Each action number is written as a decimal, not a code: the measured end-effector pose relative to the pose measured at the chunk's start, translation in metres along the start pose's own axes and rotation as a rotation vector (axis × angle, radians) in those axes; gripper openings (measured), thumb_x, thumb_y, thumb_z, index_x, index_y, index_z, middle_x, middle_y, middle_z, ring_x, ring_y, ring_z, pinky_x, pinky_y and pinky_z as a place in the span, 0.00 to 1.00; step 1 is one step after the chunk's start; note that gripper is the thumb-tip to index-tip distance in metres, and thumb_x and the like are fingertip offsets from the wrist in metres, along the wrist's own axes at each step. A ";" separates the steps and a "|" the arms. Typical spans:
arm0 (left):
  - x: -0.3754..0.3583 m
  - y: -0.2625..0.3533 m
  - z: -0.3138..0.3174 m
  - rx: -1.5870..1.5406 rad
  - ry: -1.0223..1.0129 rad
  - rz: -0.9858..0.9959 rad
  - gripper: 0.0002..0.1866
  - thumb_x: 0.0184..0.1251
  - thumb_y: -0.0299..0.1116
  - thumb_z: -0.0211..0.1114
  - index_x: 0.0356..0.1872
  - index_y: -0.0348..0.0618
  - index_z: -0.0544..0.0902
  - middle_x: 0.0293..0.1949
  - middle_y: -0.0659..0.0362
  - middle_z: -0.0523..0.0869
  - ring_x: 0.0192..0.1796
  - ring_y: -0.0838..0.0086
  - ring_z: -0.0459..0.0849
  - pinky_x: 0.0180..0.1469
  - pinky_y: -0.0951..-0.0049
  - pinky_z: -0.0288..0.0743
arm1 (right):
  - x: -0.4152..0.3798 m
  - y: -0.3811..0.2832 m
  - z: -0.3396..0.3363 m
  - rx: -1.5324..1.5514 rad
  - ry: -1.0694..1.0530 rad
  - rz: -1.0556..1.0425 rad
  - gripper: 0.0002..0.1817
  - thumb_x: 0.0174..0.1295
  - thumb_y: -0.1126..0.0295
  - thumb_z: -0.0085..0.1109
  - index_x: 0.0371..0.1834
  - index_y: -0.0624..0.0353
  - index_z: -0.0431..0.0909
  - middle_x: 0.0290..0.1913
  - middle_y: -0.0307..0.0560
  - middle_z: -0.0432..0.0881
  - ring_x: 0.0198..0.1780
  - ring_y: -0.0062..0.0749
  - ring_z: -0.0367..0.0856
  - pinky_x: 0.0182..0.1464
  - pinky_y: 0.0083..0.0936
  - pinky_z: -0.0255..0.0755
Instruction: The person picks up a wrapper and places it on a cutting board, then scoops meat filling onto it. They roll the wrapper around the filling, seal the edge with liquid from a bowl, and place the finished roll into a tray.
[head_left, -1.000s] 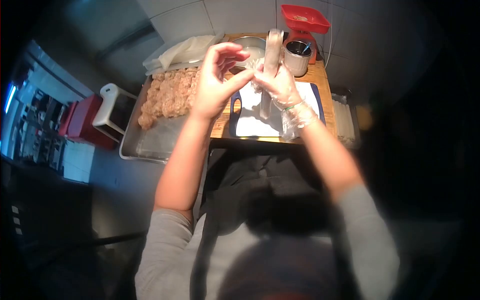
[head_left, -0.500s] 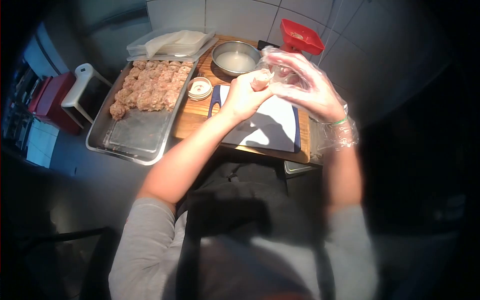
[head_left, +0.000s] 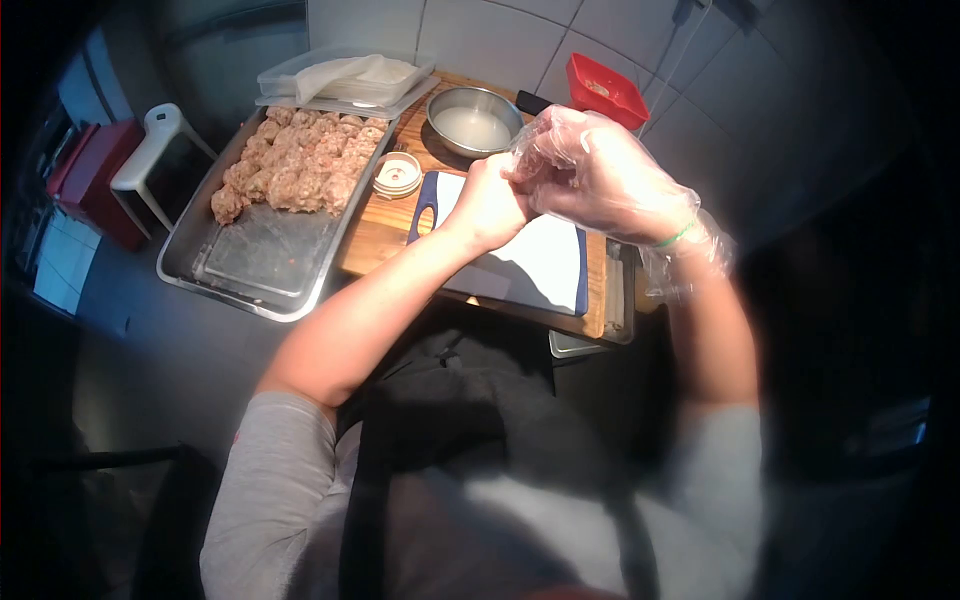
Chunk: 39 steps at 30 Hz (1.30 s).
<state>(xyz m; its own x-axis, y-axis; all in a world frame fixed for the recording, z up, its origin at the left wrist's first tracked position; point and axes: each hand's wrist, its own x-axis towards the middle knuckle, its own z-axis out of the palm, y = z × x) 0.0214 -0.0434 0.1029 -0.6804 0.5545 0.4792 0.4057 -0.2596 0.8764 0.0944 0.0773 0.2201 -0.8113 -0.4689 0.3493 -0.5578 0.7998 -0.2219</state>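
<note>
My bare left hand [head_left: 490, 207] is closed in a fist above the white cutting board [head_left: 535, 262] with its blue edges. What it holds is hidden now. My right hand [head_left: 605, 175] wears a loose clear plastic glove, with a green band at the wrist. Its fingers are bent and pressed together against the top of the left fist, and whatever lies between the two hands cannot be made out. Behind the hands stands a metal bowl [head_left: 472, 135] of cloudy liquid. Left of them is a small round pale container [head_left: 397, 175].
A metal tray [head_left: 262, 268] partly filled with balls of minced meat [head_left: 300, 165] sits at the left. Behind it, a clear plastic box [head_left: 285, 80] bears thin white sheets [head_left: 370, 72]. A red scoop-like pan [head_left: 607, 92] stands near the tiled wall. A white stool [head_left: 165, 150] is further left.
My right hand has gone from an open curve to bent fingers closed against the left fist. The pale lump that showed on top of the left fist is now covered. The view has shifted slightly.
</note>
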 end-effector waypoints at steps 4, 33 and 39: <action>0.000 0.004 0.001 0.001 -0.045 -0.056 0.15 0.59 0.30 0.74 0.46 0.37 0.85 0.39 0.58 0.90 0.45 0.77 0.86 0.50 0.71 0.79 | 0.000 -0.004 -0.001 -0.012 0.004 0.083 0.10 0.49 0.77 0.71 0.35 0.64 0.86 0.35 0.55 0.84 0.40 0.46 0.86 0.46 0.34 0.80; 0.020 -0.013 -0.010 -0.036 -0.143 0.010 0.09 0.50 0.27 0.72 0.31 0.34 0.84 0.29 0.60 0.86 0.33 0.79 0.83 0.38 0.73 0.78 | -0.035 0.046 0.035 -0.087 0.272 -0.096 0.30 0.52 0.37 0.66 0.41 0.53 0.88 0.67 0.48 0.75 0.71 0.56 0.66 0.72 0.53 0.56; 0.026 -0.030 -0.008 -0.147 -0.242 0.006 0.16 0.52 0.25 0.71 0.44 0.33 0.85 0.39 0.58 0.89 0.38 0.79 0.85 0.42 0.75 0.80 | -0.034 0.043 0.045 -0.035 0.420 -0.053 0.32 0.52 0.32 0.63 0.36 0.52 0.87 0.65 0.48 0.77 0.70 0.52 0.68 0.71 0.50 0.59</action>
<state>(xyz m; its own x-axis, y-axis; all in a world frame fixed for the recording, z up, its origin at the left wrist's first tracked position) -0.0132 -0.0274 0.0895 -0.5053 0.7208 0.4744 0.3045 -0.3655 0.8796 0.0908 0.1107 0.1578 -0.6355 -0.3216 0.7019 -0.5845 0.7944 -0.1651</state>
